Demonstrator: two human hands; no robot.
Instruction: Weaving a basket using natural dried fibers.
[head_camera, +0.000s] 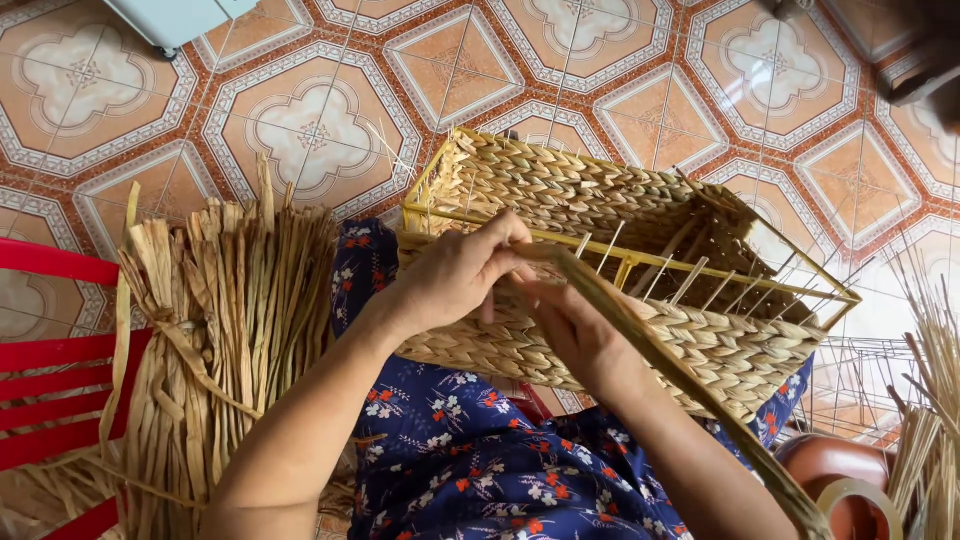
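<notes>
A half-woven rectangular basket (590, 190) of dried straw on a yellow wire frame (700, 270) rests on my lap, which is covered by blue floral cloth. My left hand (455, 275) presses on the near rim, its fingers pinching the end of a long dried straw strand (690, 385). Just below it, my right hand (575, 330) lies against the woven near wall and holds the same strand. The strand runs down to the lower right. Thin upright wires stick out along the unwoven top edge.
A tied bundle of dried straw (215, 330) leans on a red chair (50, 400) at the left. More loose straw (930, 420) and a bare wire frame (860, 385) lie at the right, beside a brown pot (825, 465) and a tape roll (860, 505). Patterned floor tiles surround everything.
</notes>
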